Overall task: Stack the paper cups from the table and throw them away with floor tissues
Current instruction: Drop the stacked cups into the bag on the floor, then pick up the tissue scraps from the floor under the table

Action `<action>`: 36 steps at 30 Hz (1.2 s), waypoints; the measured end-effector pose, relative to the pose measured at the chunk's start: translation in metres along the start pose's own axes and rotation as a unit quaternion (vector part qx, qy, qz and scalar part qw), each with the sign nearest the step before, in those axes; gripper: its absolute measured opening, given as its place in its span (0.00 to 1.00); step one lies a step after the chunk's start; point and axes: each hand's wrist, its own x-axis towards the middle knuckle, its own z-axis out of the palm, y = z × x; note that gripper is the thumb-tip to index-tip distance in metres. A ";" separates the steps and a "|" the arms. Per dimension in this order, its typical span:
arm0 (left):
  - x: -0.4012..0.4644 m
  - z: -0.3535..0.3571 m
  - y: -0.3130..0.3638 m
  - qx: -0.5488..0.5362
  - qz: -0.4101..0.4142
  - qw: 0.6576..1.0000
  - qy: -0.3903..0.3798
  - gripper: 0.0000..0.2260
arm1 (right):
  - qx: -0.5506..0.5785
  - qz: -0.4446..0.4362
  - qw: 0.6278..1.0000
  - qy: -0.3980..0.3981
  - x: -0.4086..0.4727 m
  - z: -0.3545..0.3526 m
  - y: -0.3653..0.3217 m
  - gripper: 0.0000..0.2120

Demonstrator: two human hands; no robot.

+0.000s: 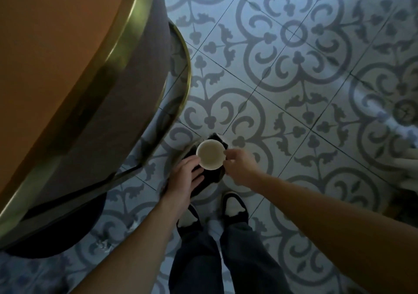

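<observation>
The paper cup (210,155) sits upright between both hands: the left hand (186,176) grips its lower-left side, and the right hand (237,166) pinches its right rim, above a dark bin (217,176).

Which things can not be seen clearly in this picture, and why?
- Head view: number of stacked cups; only the top paper cup shows from above.
- Dark object beneath the cup: covered by the left hand and right hand.
- Floor tissues: pale bits under the table, too small and dim.

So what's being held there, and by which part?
A white paper cup, pinched at its rim by the right hand; the left hand touches its side.
</observation>
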 end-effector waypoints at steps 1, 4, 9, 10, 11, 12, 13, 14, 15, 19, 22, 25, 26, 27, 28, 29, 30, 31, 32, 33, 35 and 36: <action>0.002 0.002 0.000 0.005 0.002 1.000 0.002 0.15 | -0.008 -0.009 1.000 -0.001 0.000 -0.001 0.000 0.18; 0.004 0.006 0.001 0.011 0.003 1.000 0.007 0.16 | -0.016 -0.017 1.000 0.007 -0.004 -0.006 -0.002 0.11; -0.008 0.004 -0.002 0.018 0.009 1.000 0.012 0.12 | -0.052 -0.009 0.998 0.018 -0.012 -0.012 0.001 0.10; -0.015 0.002 -0.004 0.026 0.011 0.999 0.015 0.11 | -0.055 -0.006 0.998 0.016 -0.015 -0.013 0.001 0.11; -0.022 0.000 -0.006 0.036 0.013 0.999 0.021 0.10 | -0.056 -0.004 0.998 0.015 -0.018 -0.013 0.001 0.11; -0.030 -0.004 -0.009 0.045 0.017 0.998 0.029 0.08 | -0.057 -0.002 0.998 0.014 -0.023 -0.013 0.001 0.11; -0.039 -0.009 -0.014 0.056 0.022 0.998 0.036 0.06 | -0.061 0.000 0.998 0.014 -0.029 -0.012 0.000 0.11; -0.048 -0.015 -0.019 0.070 0.033 0.996 0.045 0.06 | -0.068 -0.002 0.998 0.011 -0.036 -0.012 -0.002 0.10; -0.057 -0.024 -0.025 0.090 0.049 0.993 0.056 0.06 | -0.080 -0.005 0.997 0.007 -0.045 -0.011 -0.005 0.10; -0.099 -0.061 -0.046 0.149 0.088 0.981 0.091 0.04 | -0.126 -0.041 0.991 0.001 -0.082 0.000 -0.017 0.11; -0.128 -0.091 -0.058 0.153 0.110 0.975 0.115 0.04 | -0.163 -0.082 0.983 -0.007 -0.108 0.019 -0.022 0.08; -0.151 -0.121 -0.071 0.161 0.136 0.968 0.134 0.04 | -0.189 -0.119 0.974 -0.030 -0.136 0.042 -0.027 0.08; -0.159 -0.132 -0.077 0.162 0.150 0.964 0.145 0.04 | -0.197 -0.130 0.971 -0.035 -0.145 0.052 -0.027 0.08; -0.166 -0.143 -0.083 0.162 0.162 0.961 0.153 0.05 | -0.203 -0.139 0.968 -0.038 -0.153 0.062 -0.027 0.08; -0.174 -0.155 -0.090 0.166 0.171 0.958 0.158 0.05 | -0.208 -0.147 0.966 -0.043 -0.161 0.074 -0.026 0.08; -0.181 -0.166 -0.099 0.174 0.177 0.955 0.162 0.05 | -0.217 -0.148 0.963 -0.053 -0.171 0.085 -0.024 0.08; -0.187 -0.179 -0.110 0.183 0.182 0.952 0.166 0.06 | -0.230 -0.150 0.960 -0.062 -0.180 0.097 -0.021 0.08; -0.193 -0.192 -0.121 0.188 0.190 0.949 0.170 0.06 | -0.244 -0.153 0.955 -0.068 -0.189 0.110 -0.018 0.08; -0.200 -0.205 -0.133 0.192 0.197 0.946 0.171 0.07 | -0.253 -0.159 0.952 -0.067 -0.199 0.123 -0.013 0.09; -0.207 -0.218 -0.145 0.197 0.203 0.944 0.173 0.07 | -0.258 -0.165 0.950 -0.064 -0.210 0.137 -0.009 0.09; -0.222 -0.244 -0.172 0.200 0.207 0.940 0.183 0.07 | -0.273 -0.178 0.944 -0.051 -0.231 0.165 -0.001 0.10; -0.230 -0.258 -0.187 0.199 0.211 0.938 0.188 0.07 | -0.284 -0.186 0.939 -0.049 -0.240 0.179 0.004 0.10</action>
